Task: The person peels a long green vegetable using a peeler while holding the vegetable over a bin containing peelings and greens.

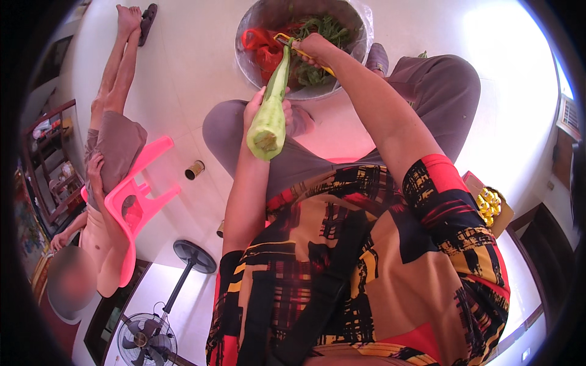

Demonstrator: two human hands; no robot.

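Note:
My left hand [253, 107] grips a long pale-green gourd [268, 120] around its middle. The gourd's thick cut end faces me, with a brownish core, and its narrow end points away over a round metal basin [241, 61]. Much of its surface looks peeled, while darker green strips show along the narrow part. In my right hand [316, 49] is a yellow-handled vegetable peeler [328, 71], its head at the gourd's narrow tip. A bit of green peel hangs there. Lined with clear plastic, the basin holds green leafy scraps [327, 32] and a red plastic bag [261, 41].
To the left, another person [103, 228] sits on a pink plastic chair [153, 151]. A can [195, 169] lies on the tiled floor. Behind me on the left stands a pedestal fan [146, 338]. A cardboard box [502, 212] of yellow-topped containers is at my right.

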